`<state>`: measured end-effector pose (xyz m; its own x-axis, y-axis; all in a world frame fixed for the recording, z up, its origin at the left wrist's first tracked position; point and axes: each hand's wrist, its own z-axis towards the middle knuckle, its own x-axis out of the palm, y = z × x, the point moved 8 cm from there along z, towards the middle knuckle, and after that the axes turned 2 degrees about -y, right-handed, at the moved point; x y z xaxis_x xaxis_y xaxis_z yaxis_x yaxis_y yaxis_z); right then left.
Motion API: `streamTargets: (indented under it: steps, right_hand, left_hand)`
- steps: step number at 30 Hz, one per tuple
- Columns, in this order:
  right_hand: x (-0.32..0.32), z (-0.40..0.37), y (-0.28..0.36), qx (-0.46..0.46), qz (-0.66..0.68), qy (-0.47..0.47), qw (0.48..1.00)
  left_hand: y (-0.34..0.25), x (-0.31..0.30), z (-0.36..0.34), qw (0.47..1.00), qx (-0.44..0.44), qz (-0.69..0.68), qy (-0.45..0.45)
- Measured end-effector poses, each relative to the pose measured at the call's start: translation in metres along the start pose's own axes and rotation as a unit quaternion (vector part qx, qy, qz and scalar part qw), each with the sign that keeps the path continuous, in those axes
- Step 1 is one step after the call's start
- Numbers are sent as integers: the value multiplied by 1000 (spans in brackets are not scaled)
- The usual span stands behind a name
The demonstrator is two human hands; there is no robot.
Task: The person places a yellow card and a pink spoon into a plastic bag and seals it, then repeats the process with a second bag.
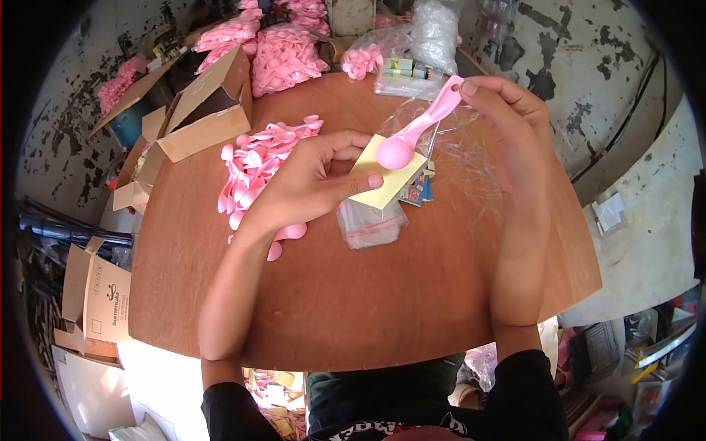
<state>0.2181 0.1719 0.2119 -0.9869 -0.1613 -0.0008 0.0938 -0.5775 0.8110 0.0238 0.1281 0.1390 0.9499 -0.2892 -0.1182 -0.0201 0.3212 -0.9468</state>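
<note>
My left hand is closed on a pale yellow card, the thumb lying across its near edge. Over the card's far part lies the round bowl of a pink plastic spoon. The spoon's handle end, which has a small hole, is pinched between thumb and fingers of my right hand. Beneath the card, some blue printed cards show on the table, along with a stack of clear plastic bags. A heap of pink spoons sits left of my left hand, partly hidden by it.
The brown wooden table has a rounded edge. Clear plastic wrap lies under my right forearm. An open cardboard box stands at the back left, near bags of pink pieces. A clear container sits at the back.
</note>
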Motion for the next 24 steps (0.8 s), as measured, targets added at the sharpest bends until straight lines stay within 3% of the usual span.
streamTargets:
  steps: [3, 5, 9, 24]
  right_hand:
    - [3, -2, 5, -13, -18, 6, 1000]
    - [-7, -3, 14, -49, -27, -56, 997]
    - [-18, -5, 22, -80, -17, -80, 993]
    - [32, -14, 11, -15, -9, 28, 999]
  left_hand:
    - [5, -3, 1, 999, -32, 37, 13]
    - [7, -4, 2, 999, -27, 44, 9]
    - [8, -6, 3, 998, -7, 67, 10]
    - [-6, 2, -1, 1000, 18, 24, 5]
